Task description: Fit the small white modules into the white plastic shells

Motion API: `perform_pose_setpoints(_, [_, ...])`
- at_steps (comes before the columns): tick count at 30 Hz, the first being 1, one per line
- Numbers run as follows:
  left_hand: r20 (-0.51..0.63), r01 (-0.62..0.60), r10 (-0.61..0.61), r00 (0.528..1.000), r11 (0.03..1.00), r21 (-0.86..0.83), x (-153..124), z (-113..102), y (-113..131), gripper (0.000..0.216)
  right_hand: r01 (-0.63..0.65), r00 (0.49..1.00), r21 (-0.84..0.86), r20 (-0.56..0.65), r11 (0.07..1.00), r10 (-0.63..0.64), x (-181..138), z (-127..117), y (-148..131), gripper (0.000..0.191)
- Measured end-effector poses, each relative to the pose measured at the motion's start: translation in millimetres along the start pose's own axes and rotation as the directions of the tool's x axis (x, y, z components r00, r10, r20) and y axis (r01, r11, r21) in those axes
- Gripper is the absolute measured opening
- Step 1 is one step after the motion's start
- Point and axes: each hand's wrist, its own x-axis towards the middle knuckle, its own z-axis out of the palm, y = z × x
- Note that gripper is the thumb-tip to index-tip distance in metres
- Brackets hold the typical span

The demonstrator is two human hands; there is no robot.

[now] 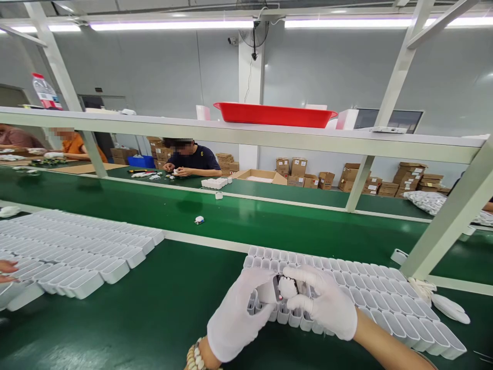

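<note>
My left hand [241, 311], in a white glove, has thumb and fingers closed around a white plastic housing [267, 293]. From the right, my gloved right hand [329, 303] pinches a small rounded white part with dark edges [288, 288]. The two pieces meet, or nearly so, at the housing's open end; I cannot tell whether one sits inside the other. Below and behind both hands stand tight rows of open white plastic housings [389, 295] on the green work surface [165, 308].
More white housings [111, 270] lie at left, beside another person's hand [6, 271]. A small white part [199, 220] rests on the green belt [265, 216]. White gloves [449, 307] lie at right near a slanted post [447, 216]. A red tray [275, 115] sits on the shelf.
</note>
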Motion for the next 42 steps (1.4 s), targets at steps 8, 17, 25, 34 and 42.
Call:
perform_pose_setpoints(8, [-0.035, -0.054, 0.053, 0.998, 0.998, -0.038, 0, 1, -2, 0.051, -0.006, 1.000, -0.047, 0.005, 0.999, 0.006, 0, -1, -6, 0.033])
perform_pose_setpoints(17, [0.014, -0.195, 0.195, 0.981, 0.981, 0.018, 2, 0, 9, 0.054, 0.240, 0.968, -0.137, -0.043, 0.961, -0.248, -2, 3, 3, 0.015])
perform_pose_setpoints(25, [0.024, -0.269, 0.268, 0.963, 0.963, 0.035, 4, 0, 9, 0.052, 0.300, 0.953, -0.107, -0.012, 0.948, -0.303, -1, -1, -2, 0.013])
perform_pose_setpoints(34, [0.033, -0.275, 0.275, 0.961, 0.961, 0.022, 0, 1, 6, 0.051, 0.213, 0.971, 0.049, 0.100, 0.976, -0.217, 1, -7, -20, 0.041])
perform_pose_setpoints(42, [0.047, -0.180, 0.182, 0.982, 0.982, -0.058, -7, 6, 1, 0.052, 0.191, 0.976, 0.035, 0.097, 0.981, -0.193, 2, -3, -4, 0.039])
